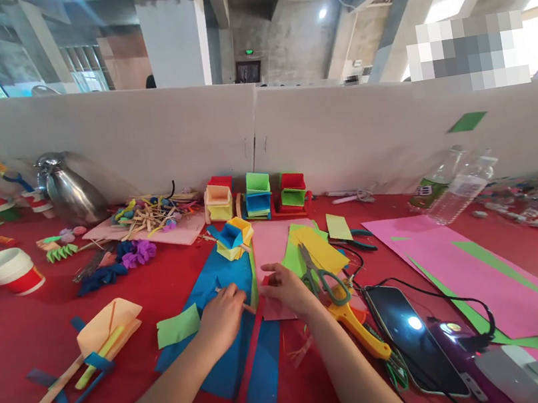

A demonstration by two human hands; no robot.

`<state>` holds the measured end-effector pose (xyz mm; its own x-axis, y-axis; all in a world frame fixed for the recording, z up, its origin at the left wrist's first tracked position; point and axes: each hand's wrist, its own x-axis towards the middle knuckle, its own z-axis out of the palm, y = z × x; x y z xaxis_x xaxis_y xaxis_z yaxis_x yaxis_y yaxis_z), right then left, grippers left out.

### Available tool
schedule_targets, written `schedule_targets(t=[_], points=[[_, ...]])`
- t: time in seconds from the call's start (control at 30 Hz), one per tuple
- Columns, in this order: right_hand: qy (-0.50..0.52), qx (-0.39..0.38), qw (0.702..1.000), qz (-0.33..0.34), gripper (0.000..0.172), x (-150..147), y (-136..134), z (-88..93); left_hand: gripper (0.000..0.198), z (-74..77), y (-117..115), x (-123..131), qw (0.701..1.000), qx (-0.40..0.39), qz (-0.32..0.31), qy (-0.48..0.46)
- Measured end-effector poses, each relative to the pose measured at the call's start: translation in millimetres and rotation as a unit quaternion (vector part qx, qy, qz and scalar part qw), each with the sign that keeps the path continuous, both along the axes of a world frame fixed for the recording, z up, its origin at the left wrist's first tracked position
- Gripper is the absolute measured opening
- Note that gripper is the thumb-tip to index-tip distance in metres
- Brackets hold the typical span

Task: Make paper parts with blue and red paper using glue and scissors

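Note:
My left hand [223, 317] is over the blue paper [212, 365], its fingers closed; what they grip is too small to make out. A small tan roll [249, 309] shows by its fingertips. Just to the right, my right hand [286, 288] pinches the upper end of a long red paper strip [253, 348], which slants down toward me across the blue paper. Beyond my hands stands a folded yellow and blue paper box [235, 239]. A light green paper piece [178, 326] lies left of my left hand.
Scissors [321, 278], a yellow-handled tool [359, 329] and a phone [415, 334] with cables lie at right. Paper boxes [258, 195] line the low white wall. At left are a paper-and-stick model [108, 326], a cup [9, 270] and a metal jug [72, 190].

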<state>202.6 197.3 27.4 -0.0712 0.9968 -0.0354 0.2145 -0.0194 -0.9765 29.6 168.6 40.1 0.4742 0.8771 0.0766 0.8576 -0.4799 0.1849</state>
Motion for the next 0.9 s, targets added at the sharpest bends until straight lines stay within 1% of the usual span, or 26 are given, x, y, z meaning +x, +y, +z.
schedule_targets(t=[0.03,0.1,0.2,0.27,0.3,0.4,0.47,0.57,0.7,0.8,0.9], points=[[0.019,-0.007,1.000,-0.003,0.043,-1,-2,0.9,0.020,-0.2,0,0,1.000,0.007,0.010,0.005],[0.052,-0.018,0.998,-0.029,0.045,-3,-4,1.6,0.019,-1.1,1,-1,0.999,0.025,0.023,0.006],[0.066,-0.022,0.995,-0.074,0.048,-6,-4,0.4,0.017,-2.1,3,-6,0.997,0.057,0.042,-0.018],[0.059,-0.019,0.995,-0.082,0.052,-7,-4,-0.8,0.019,-1.1,4,-8,0.995,0.074,0.038,-0.046],[0.053,-0.018,0.995,-0.080,0.054,-8,-3,-1.4,0.020,0.0,4,-8,0.995,0.077,0.024,-0.059],[0.000,-0.003,0.998,-0.065,0.059,-9,-2,-3.7,0.023,3.5,2,-7,0.994,0.065,-0.039,-0.075],[-0.052,0.015,0.997,-0.062,0.058,-10,-2,-6.0,0.024,4.5,1,-5,0.995,0.050,-0.061,-0.066],[-0.095,0.037,0.993,-0.064,0.058,-14,-3,-10.2,0.024,3.2,-1,-2,0.997,0.020,-0.061,-0.047],[-0.161,0.089,0.981,-0.063,0.060,-18,-6,-11.3,0.025,0.0,-4,0,0.999,-0.009,-0.038,-0.018],[-0.196,0.129,0.970,-0.057,0.061,-21,-12,-4.5,0.024,-0.6,-5,2,0.999,-0.007,-0.037,-0.031],[-0.179,0.153,0.971,-0.035,0.062,-22,-21,5.4,0.018,-1.3,-4,2,0.997,-0.006,-0.046,-0.061]])
